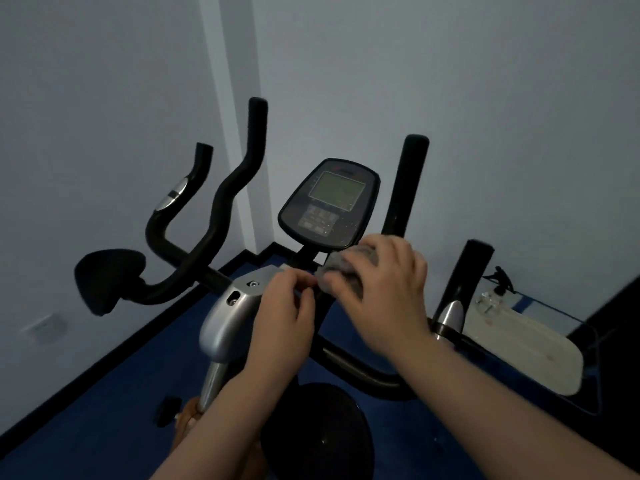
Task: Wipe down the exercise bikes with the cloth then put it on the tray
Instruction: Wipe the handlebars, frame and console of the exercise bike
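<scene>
Head view: we see an exercise bike (225, 327) from above, standing on a blue floor (86, 403) in the corner of a pale-walled room. Its black console (327, 202), with a greenish screen above a keypad, sits at centre on a black stem. Black handlebars (221, 202) curve up on the left; a second upright grip (408, 181) rises on the right.

The right hand (384, 289) is closed over a bunched grey cloth (341, 268), pressing it against the stem just below the console. The left hand (284, 313) is beside it, fingers curled and pinching at the cloth's left edge, resting over the silver-grey housing (228, 306) of the bike. Both forearms reach in from the bottom of the frame.

To the right we note a pale tray (540, 355) with a dark rim, well apart from the cloth. A round black part (322, 434) of the bike lies under the forearms; its identity we cannot tell.
</scene>
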The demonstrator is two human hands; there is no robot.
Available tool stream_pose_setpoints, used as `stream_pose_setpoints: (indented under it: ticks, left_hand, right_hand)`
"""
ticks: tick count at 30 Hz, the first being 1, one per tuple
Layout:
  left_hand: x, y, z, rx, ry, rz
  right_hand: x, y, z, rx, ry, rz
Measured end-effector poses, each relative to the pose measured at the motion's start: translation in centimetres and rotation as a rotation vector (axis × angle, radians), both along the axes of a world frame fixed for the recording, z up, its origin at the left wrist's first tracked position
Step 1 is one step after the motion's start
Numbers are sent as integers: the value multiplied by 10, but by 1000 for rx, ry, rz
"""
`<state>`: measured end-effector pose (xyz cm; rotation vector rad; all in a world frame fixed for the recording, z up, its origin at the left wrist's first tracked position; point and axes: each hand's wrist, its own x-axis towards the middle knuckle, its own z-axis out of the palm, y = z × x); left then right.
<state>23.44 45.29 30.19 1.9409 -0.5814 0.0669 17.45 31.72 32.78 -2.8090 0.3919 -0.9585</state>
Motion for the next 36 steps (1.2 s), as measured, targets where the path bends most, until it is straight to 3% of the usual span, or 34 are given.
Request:
stream_pose_setpoints:
  ticks: [5, 8, 11, 16, 22, 26, 30, 32, 36]
  left_hand:
    - [6, -4, -9, 12, -54, -50]
    - [5, -2, -10, 7, -67, -66]
    - [5, -1, -11, 2, -69, -69]
    - [9, -11, 1, 47, -184, -119]
    - [19, -54, 28, 58, -227, -215]
    - [25, -61, 23, 24, -160, -236]
    - [26, -63, 19, 50, -171, -219]
    - [27, -63, 18, 56, -151, -214]
    - [31, -67, 20, 88, -118, -214]
  right_hand:
    - [4, -21, 16, -117, 27, 152]
    - [13, -46, 41, -5, -68, 27]
    - [8, -29, 24, 149, -150, -120]
    - [-3, -19, 19, 233, -141, 14]
    - [23, -38, 35, 219, -189, -206]
    - [5, -45, 34, 316, -114, -51]
    - [24, -67, 68, 80, -163, -88]
    - [30, -60, 62, 5, -77, -129]
    - [9, -61, 39, 328, -88, 38]
